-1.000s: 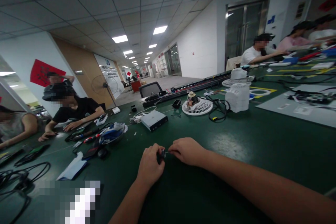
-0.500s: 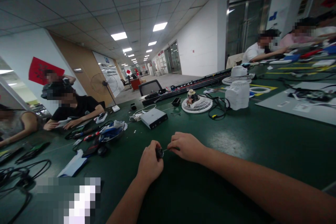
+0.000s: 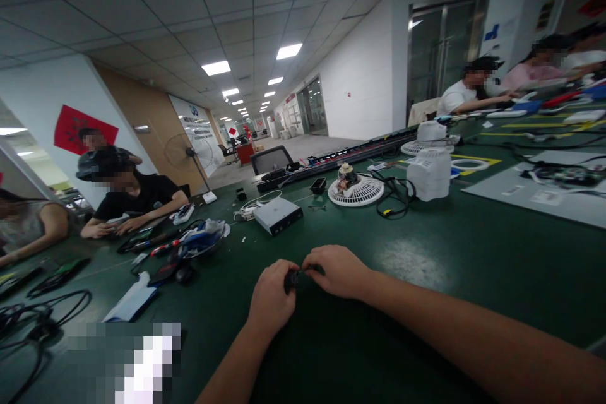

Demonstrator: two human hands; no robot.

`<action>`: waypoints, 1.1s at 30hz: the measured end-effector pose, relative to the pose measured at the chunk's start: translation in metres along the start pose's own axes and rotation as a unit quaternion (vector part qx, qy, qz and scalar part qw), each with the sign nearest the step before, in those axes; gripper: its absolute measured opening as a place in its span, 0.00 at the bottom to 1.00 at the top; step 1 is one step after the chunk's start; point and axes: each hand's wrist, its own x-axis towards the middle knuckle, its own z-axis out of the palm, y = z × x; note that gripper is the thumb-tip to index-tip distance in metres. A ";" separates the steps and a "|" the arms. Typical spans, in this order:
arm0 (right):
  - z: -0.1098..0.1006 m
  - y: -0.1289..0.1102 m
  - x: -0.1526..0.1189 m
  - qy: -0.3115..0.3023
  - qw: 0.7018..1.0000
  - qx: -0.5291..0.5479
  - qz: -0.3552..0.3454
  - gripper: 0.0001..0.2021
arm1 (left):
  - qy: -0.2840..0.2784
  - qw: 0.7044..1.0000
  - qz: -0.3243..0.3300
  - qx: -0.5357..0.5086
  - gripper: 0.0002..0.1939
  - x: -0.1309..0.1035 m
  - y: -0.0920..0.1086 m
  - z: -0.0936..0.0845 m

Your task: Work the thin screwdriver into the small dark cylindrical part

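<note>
My left hand [image 3: 271, 298] is closed around a small, dark, rounded part [image 3: 291, 280], just above the green table. Most of that part is hidden by the fingers. On the other side, my right hand [image 3: 337, 270] pinches a thin piece that looks like a wire or slim rod, its tip at the dark part. I cannot make out exactly what the thin piece is. The fingertips of both hands are close together. Beyond them lie a grey-white box [image 3: 277, 214] and a white fan grille with a motor [image 3: 356, 190].
A white plastic housing [image 3: 428, 175] and black cables [image 3: 396, 194] lie at the back right, near a grey mat [image 3: 544, 192]. On the left are a bowl of blue items [image 3: 203, 238], a folded paper [image 3: 131, 300] and dark cables [image 3: 45, 319]. Other people sit around the table.
My right hand's fingertips have come closer to the dark part in my left hand, narrowing the gap between the hands. The left hand has barely moved.
</note>
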 end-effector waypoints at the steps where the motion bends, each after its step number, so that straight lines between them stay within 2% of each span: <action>1: 0.000 0.000 0.000 -0.006 1.000 -0.008 0.017 0.11 | 0.001 1.000 -0.004 0.002 0.18 0.000 0.001 0.000; 7: -0.001 -0.001 0.000 -0.062 0.998 -0.023 0.009 0.11 | 0.010 1.000 -0.027 0.006 0.18 0.000 0.001 -0.001; 12: -0.002 0.003 0.002 -0.017 0.992 -0.047 0.118 0.13 | 0.018 0.998 -0.060 0.019 0.17 0.001 -0.002 -0.001; 15: -0.001 0.008 0.003 -0.016 0.987 -0.009 0.157 0.18 | 0.016 0.996 -0.082 0.027 0.17 0.002 -0.003 -0.002; 18: 0.003 0.011 0.004 -0.054 0.988 0.026 0.140 0.21 | 0.014 0.996 -0.089 0.024 0.16 0.002 -0.003 -0.003; 22: 0.010 0.012 0.006 -0.068 0.985 0.076 0.141 0.14 | 0.010 0.998 -0.058 0.011 0.16 0.001 -0.005 -0.002; 28: 0.017 0.013 0.010 -0.027 0.942 0.297 0.154 0.13 | 0.020 0.999 -0.025 -0.023 0.19 0.000 -0.006 0.001; 33: 0.019 0.010 0.010 0.030 0.932 0.350 0.089 0.10 | 0.031 0.997 0.010 -0.065 0.19 0.001 -0.002 0.000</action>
